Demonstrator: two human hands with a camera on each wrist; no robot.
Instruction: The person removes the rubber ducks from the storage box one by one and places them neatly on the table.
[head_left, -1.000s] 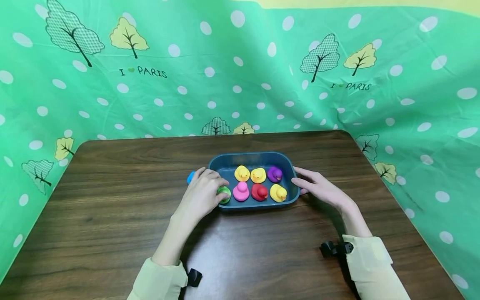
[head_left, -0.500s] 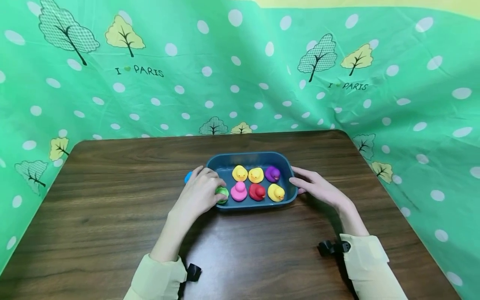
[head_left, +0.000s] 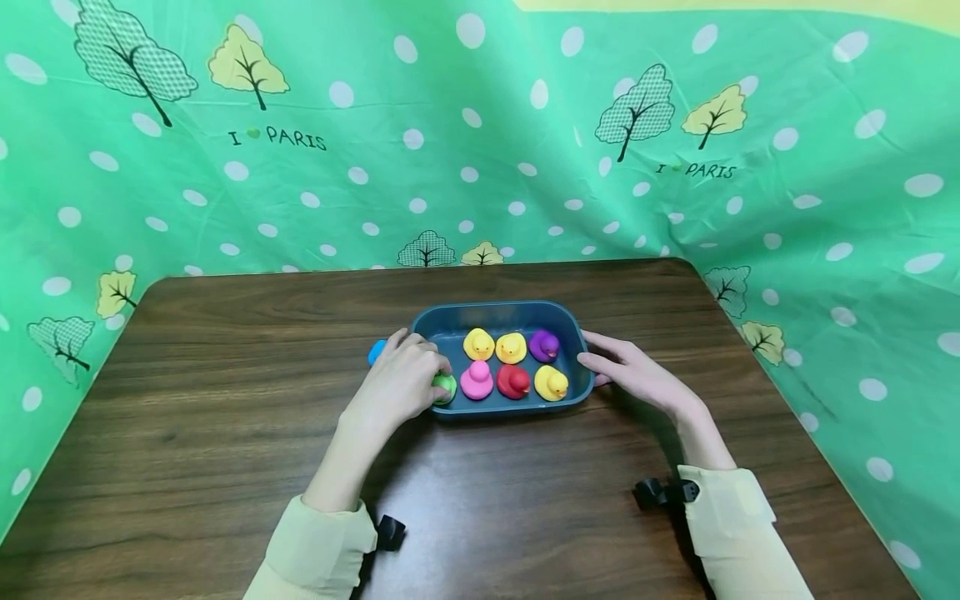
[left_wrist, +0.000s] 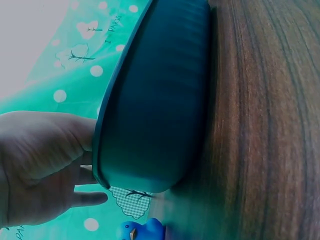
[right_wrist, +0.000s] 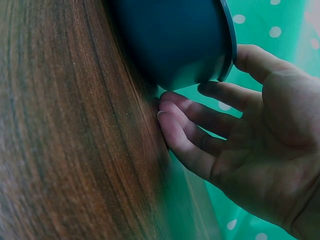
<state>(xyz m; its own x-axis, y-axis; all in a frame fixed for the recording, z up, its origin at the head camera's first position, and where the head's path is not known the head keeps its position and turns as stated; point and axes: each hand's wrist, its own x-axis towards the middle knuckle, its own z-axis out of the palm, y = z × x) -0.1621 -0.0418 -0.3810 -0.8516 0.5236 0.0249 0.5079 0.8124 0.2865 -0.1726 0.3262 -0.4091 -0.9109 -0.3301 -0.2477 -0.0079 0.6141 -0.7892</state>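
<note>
A dark blue tray (head_left: 495, 408) sits on the wooden table with toy ducks inside. My left hand (head_left: 397, 375) reaches over its left end, thumb and fingers around a green duck (head_left: 446, 387) that is partly covered. In the left wrist view, the left hand (left_wrist: 45, 160) overlaps the tray's rim and its fingertips are partly hidden. My right hand (head_left: 633, 371) holds the tray's right end. In the right wrist view, the right hand (right_wrist: 270, 120) has its thumb at the rim and its index finger under the wall's outer side; the other fingers rest near the table.
Yellow (head_left: 478, 344), purple (head_left: 543, 345), pink (head_left: 477, 381) and red (head_left: 513, 382) ducks stand in two rows in the tray. A blue duck (left_wrist: 142, 230) stands outside, beyond the left hand. A green dotted cloth (head_left: 337, 208) hangs behind the table (head_left: 225, 400).
The head view has shifted slightly. Both hands, the tray and the ducks keep the same places relative to one another.
</note>
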